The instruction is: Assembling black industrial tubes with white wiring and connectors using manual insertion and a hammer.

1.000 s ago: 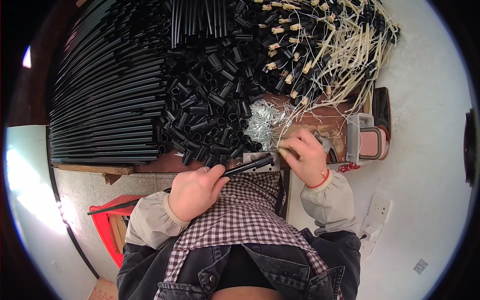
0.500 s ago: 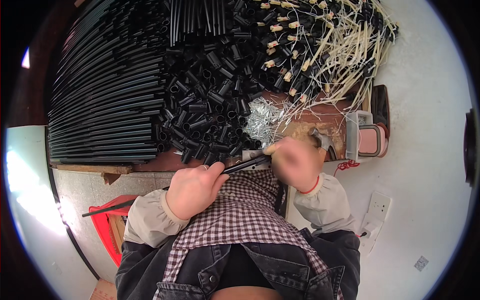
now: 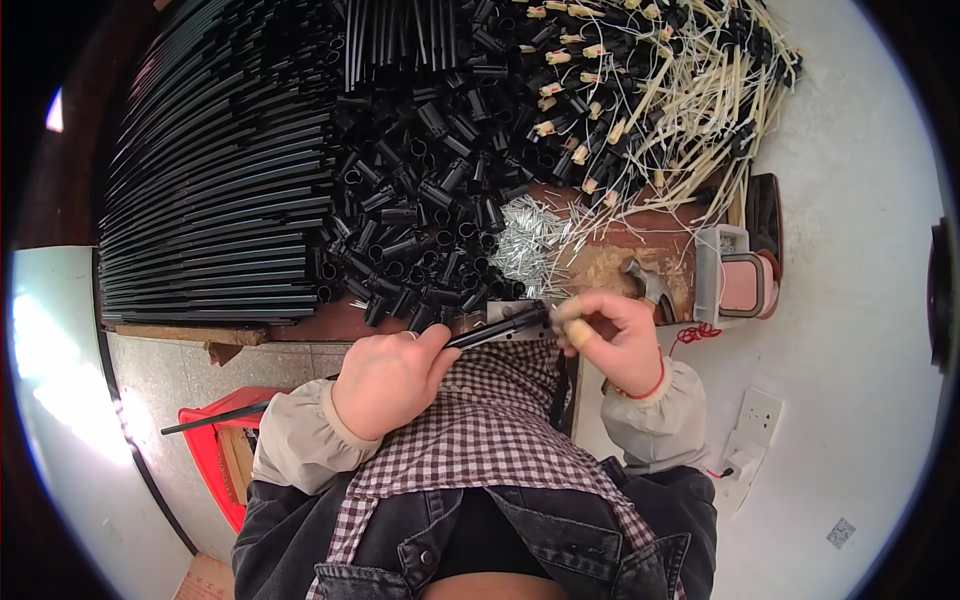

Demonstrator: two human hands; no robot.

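Note:
My left hand [image 3: 385, 385] is wrapped round a long black tube [image 3: 490, 332], thumb lying along it. The tube slants up to the right, with its far end over a small metal block [image 3: 505, 308] at the table edge. Its other end [image 3: 215, 418] shows beyond my left forearm. My right hand [image 3: 615, 340] is beside the tube's right end, thumb and forefinger pinched together, with pale yellow covers on the tips. Whatever is between them is too small to make out. A heap of thin silver pins [image 3: 530, 240] lies just beyond.
Long black tubes [image 3: 210, 220] are stacked at left, short black clips [image 3: 400, 210] heaped mid-table. Pale wires with connectors [image 3: 690, 110] fill the far right. A hammer [image 3: 648, 285], a clear plastic box [image 3: 712, 270] and a pink container [image 3: 745, 283] stand right. A red crate [image 3: 215, 455] is lower left.
My right hand, blurred before over the tube's end, has drawn slightly right and down, its fingers now pinched beside that end. My left hand keeps its hold on the tube.

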